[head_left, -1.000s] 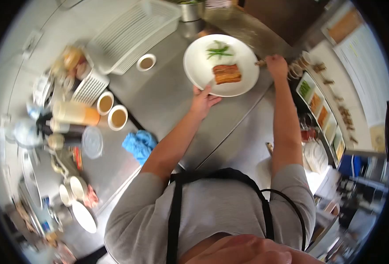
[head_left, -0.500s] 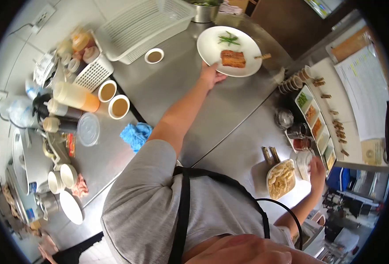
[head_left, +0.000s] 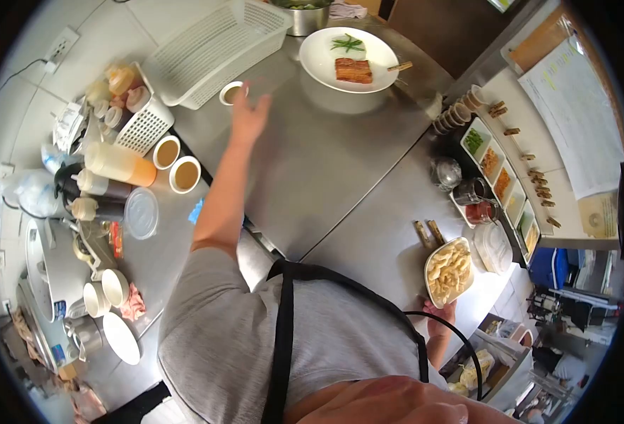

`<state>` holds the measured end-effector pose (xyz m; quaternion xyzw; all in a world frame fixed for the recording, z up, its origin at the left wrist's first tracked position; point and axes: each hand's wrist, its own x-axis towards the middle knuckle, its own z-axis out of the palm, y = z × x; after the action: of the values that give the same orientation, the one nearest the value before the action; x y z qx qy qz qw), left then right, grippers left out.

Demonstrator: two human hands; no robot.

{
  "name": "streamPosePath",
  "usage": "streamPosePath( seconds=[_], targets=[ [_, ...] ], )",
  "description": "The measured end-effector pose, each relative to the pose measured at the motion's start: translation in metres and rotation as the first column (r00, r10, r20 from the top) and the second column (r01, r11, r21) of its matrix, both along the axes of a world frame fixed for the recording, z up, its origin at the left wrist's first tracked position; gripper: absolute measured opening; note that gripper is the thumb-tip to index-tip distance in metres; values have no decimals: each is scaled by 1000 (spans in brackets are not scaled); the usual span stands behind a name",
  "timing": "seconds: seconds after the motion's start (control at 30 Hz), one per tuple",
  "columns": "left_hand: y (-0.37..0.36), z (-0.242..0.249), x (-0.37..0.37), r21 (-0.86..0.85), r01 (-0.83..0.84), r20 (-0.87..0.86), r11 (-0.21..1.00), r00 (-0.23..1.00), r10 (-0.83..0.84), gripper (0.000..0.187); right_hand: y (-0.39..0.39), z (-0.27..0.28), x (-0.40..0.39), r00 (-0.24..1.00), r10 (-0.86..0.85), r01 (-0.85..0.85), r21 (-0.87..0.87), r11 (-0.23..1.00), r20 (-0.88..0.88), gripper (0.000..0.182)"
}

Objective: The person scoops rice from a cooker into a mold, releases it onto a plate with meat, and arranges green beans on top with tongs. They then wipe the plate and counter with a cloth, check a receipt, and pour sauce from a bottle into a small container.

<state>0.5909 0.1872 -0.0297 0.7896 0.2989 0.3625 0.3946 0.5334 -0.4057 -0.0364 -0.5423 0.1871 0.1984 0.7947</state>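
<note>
My left hand (head_left: 248, 116) is over the back-left of the steel table, its fingers spread with nothing in them. The fingertips overlap the edge of a small white cup of brown sauce (head_left: 231, 93); whether they touch it I cannot tell. Beyond, a white plate (head_left: 319, 71) carries a browned layered slab (head_left: 353, 71) and green beans (head_left: 348, 44), with a wooden clothespin (head_left: 400, 66) on its rim. My right hand (head_left: 439, 311) is at the near edge of a tub of pale, creamy food (head_left: 449, 272); its fingers are mostly hidden.
Two more sauce cups (head_left: 185, 174) stand at left beside squeeze bottles (head_left: 120, 163) and a white basket (head_left: 142, 126). A large perforated tray (head_left: 216, 56) sits behind. At right are garnish trays (head_left: 502, 180), a lidded white container (head_left: 493, 247) and clothespins (head_left: 428, 233).
My left hand has let go of the plate, leaving it on the table, and moved left to the small sauce cup. My right hand has moved from the white container to the tub's near edge.
</note>
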Motion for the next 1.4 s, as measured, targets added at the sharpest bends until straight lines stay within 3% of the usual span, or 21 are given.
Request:
streamPosePath(
  seconds=[0.1, 0.2, 0.3, 0.33, 0.37, 0.43, 0.53, 0.6, 0.63, 0.77, 0.87, 0.97, 1.07, 1.17, 1.27, 1.37, 1.4],
  targets=[
    [36, 5, -88, 300, -218, -125, 929, 956, 265, 56, 3, -1, 6, 1000, 7, -6, -91, 996, 5, 52],
    [47, 9, -134, 349, -298, -416, 888, 800, 432, 57, -2, -5, 15, 1000, 8, -5, -154, 988, 20, 50],
    [57, 9, -131, 244, -199, -404, 949, 869, 285, 60, 16, 25, 24, 999, 43, -37, -248, 968, 16, 50],
    [72, -19, -119, 233, -209, -284, 950, 919, 272, 61, 25, 41, 30, 997, 70, -62, -240, 969, 25, 49],
    [82, -28, -100, -33, -245, -225, 969, 946, 232, 58, 35, 50, 37, 995, 95, -84, -233, 969, 36, 49],
    [94, -38, -57, -547, -204, -83, 812, 978, 189, 52, 49, 58, 56, 977, 207, -190, -232, 954, 51, 47],
    [112, -44, -7, -863, -79, 31, 499, 978, 208, 42, 99, 62, 89, 964, 258, -244, -175, 954, 64, 44],
    [110, -41, 15, -916, -8, 116, 402, 952, 283, 39, 146, 53, 110, 966, 244, -233, -114, 966, 87, 41],
    [108, -40, 27, -936, 28, 149, 351, 935, 322, 38, 170, 48, 121, 970, 221, -213, -90, 973, 97, 39],
    [102, -45, 69, -933, -4, 106, 361, 952, 287, 41, 234, -5, 175, 976, 173, -173, -10, 985, 132, 36],
    [86, -35, 96, -936, 78, 189, 344, 933, 305, 43, 261, -36, 218, 955, 227, -215, -84, 973, 190, 36],
    [98, -57, 129, -921, 163, 258, 355, 937, 238, 45, 277, -35, 244, 972, 163, -146, -106, 984, 169, 35],
    [93, -56, 154, -922, 148, 250, 358, 933, 258, 46, 277, -32, 271, 972, 207, -189, -151, 970, 111, 34],
    [79, -46, 163, -904, 242, 331, 352, 918, 220, 53, 277, -32, 285, 963, 239, -211, -203, 956, 124, 38],
    [68, -34, 159, -943, 226, 311, 246, 862, 400, 59, 288, -19, 277, 979, 172, -148, -195, 970, 112, 45],
    [69, -17, 131, -942, 134, 230, 307, 925, 302, 63, 279, -19, 247, 991, 95, -80, -150, 985, 91, 55],
    [72, -10, 115, -921, 92, 188, 379, 956, 225, 64, 274, -21, 234, 985, 114, -93, -157, 983, 130, 55]
  ],
)
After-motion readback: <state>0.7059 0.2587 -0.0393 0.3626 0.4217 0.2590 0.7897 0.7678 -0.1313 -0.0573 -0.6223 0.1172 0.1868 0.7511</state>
